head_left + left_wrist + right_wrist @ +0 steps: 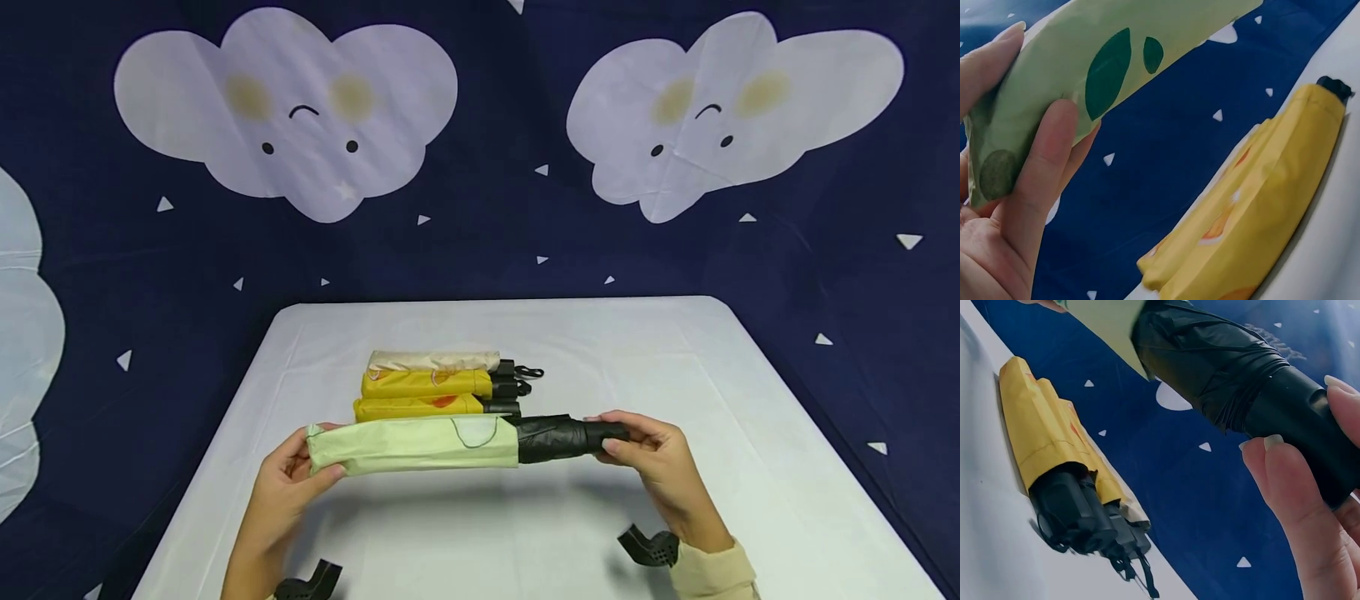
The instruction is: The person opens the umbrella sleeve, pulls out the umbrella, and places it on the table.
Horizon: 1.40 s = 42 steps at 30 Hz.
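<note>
A folded black umbrella (551, 438) is partly inside a light green sleeve (420, 446), held level above the table. My left hand (288, 479) grips the closed end of the sleeve, thumb on the near side. My right hand (660, 462) pinches the black handle (1307, 419) at the other end. Dark green leaf shapes show on the sleeve (1054, 87) in the left wrist view. Black canopy folds stick out between the sleeve's mouth and the handle.
Behind lie two umbrellas in yellow sleeves (420, 407) and one in a cream sleeve (435, 361), side by side with black handles to the right. The white table (637, 350) ends at a dark blue cloth backdrop (495, 242) with clouds.
</note>
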Each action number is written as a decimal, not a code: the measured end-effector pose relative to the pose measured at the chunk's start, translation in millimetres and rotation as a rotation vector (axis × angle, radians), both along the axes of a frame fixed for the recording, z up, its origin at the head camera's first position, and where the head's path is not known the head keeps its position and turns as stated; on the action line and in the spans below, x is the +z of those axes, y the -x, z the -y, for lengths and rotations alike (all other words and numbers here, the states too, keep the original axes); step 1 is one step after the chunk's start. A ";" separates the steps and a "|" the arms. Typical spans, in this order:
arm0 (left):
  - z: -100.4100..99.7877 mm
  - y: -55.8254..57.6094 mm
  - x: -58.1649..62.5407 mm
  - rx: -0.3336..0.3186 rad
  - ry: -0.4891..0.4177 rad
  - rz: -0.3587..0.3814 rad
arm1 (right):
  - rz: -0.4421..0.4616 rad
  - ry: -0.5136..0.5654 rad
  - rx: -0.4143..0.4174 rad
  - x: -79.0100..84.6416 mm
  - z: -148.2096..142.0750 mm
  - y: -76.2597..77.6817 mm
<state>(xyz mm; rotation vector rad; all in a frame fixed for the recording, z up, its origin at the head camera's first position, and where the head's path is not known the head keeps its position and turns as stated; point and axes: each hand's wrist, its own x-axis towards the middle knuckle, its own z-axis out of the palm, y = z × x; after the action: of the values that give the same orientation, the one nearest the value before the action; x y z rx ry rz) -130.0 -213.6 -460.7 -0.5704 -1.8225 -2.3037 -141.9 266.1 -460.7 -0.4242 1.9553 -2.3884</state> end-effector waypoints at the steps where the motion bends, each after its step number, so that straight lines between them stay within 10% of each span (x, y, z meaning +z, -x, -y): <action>1: 3.3 -2.1 -0.9 0.010 -0.019 0.001 | -0.007 0.006 0.002 -0.3 -1.9 -0.7; 22: 59.0 -39.8 -18.1 0.188 -0.152 0.096 | -0.005 0.046 -0.123 -15.1 -47.4 -19.0; 35: 98.3 -57.8 -46.3 0.055 -0.177 0.035 | -0.001 0.141 -0.092 -47.4 -105.0 -47.2; 42: 110.9 -61.4 -63.3 0.058 -0.097 0.141 | 0.067 0.068 -0.078 -67.4 -129.4 -57.4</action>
<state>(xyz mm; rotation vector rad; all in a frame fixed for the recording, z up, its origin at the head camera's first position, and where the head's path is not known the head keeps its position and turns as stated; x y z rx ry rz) -68.6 -324.5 -524.0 -0.3447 -1.7475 -2.4336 -84.4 395.5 -528.1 -0.2718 1.9017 -2.4871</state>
